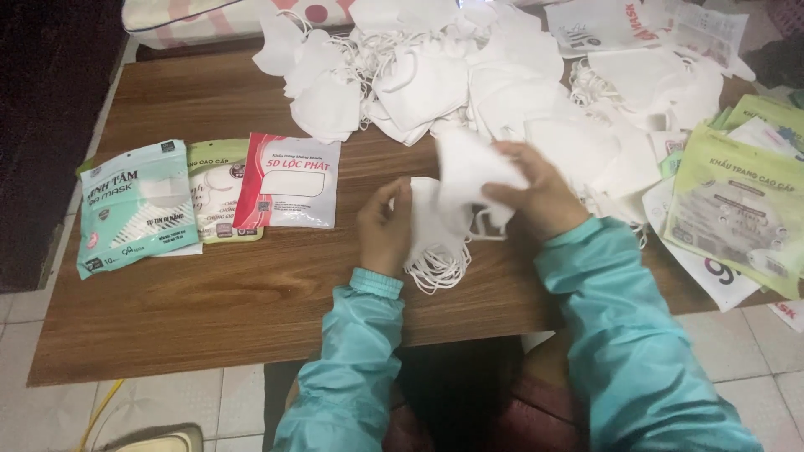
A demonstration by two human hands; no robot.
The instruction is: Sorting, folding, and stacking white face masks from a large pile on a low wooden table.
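Left hand (pixel 383 228) is closed on a small stack of white masks (pixel 429 224), thumb on the near face, the stack held just above the tabletop (pixel 209 293) at its middle. White ear loops (pixel 437 269) hang from the stack and rest on the wood. Right hand (pixel 536 192) pinches a single white mask (pixel 469 167) between thumb and fingers, raised and tilted over the stack and touching its upper edge. Both forearms are in teal sleeves (pixel 624 335). A loose heap of white masks (pixel 435 79) covers the far side of the tabletop, well apart from the left hand and close behind the right. Three flat pouches lie side by side at the left: a teal one (pixel 134 209), a pale green one (pixel 219 191), and a red and white one (pixel 289 180). More green pouches (pixel 737 201) overlap at the right edge.
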